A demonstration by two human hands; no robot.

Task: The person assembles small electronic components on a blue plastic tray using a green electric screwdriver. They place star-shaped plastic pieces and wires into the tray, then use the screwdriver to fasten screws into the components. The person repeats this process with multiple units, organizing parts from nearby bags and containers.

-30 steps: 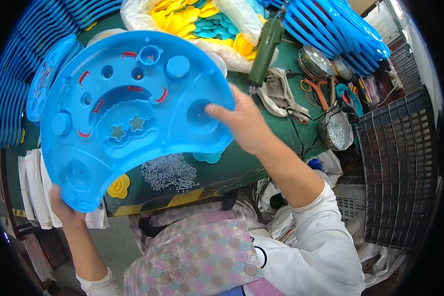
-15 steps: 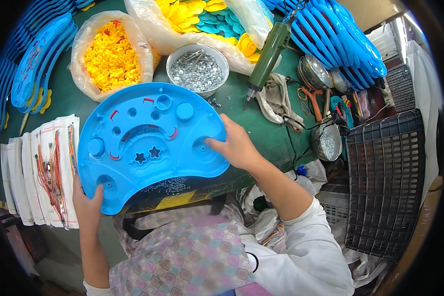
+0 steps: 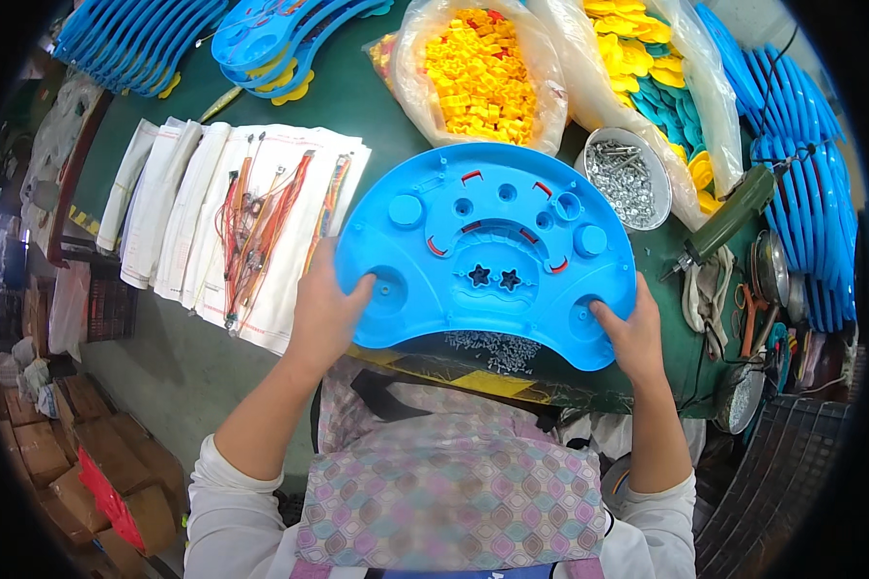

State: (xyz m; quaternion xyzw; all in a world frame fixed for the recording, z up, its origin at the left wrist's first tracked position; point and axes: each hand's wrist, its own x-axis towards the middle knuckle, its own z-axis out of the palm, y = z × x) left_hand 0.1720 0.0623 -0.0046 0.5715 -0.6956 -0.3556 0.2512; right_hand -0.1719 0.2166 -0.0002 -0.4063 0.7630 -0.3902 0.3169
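Note:
Between both hands I hold a blue curved plastic panel (image 3: 492, 217), with round recesses, two star-shaped holes and several small red pieces set in it. My left hand (image 3: 330, 301) grips its left end, thumb on top by the round hollow and fingers hidden beneath. At the opposite end my right hand (image 3: 633, 333) is closed on the edge in the same way, thumb near the other hollow. Just under the panel's near edge lies a scatter of small screws (image 3: 497, 352). Left of my left hand, bundles of red and orange wires (image 3: 261, 227) rest on white sheets (image 3: 188, 256).
Behind the panel stand a bag of yellow plastic parts (image 3: 483, 82) and a white bowl of screws (image 3: 628, 179). A green electric screwdriver (image 3: 734, 217) lies at the right beside a cloth glove (image 3: 707, 299). Stacks of blue panels (image 3: 135, 48) occupy the far left and far right (image 3: 806, 183).
The view has swung left, so the table's contents appear further right. The panel, still in both hands, has turned to sit more level.

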